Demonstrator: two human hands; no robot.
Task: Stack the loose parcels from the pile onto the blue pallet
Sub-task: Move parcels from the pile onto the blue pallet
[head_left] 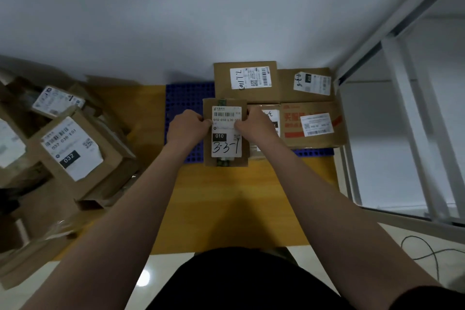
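We hold one parcel at the pallet, both hands on it.
The pile (pixel 73 148) of loose boxes lies left on the floor, well apart from the blue pallet (pixel 187 98) by the far wall. Three boxes fill the pallet's right part: two far ones (pixel 245 78) and a red-print box (pixel 312 124) nearer. Our parcel (pixel 226 133), labelled 010, sits over the pallet's near edge, just left of them; we cannot tell if it rests there. Our left hand (pixel 187 128) grips its left edge and our right hand (pixel 254 124) its right edge, fingers curled.
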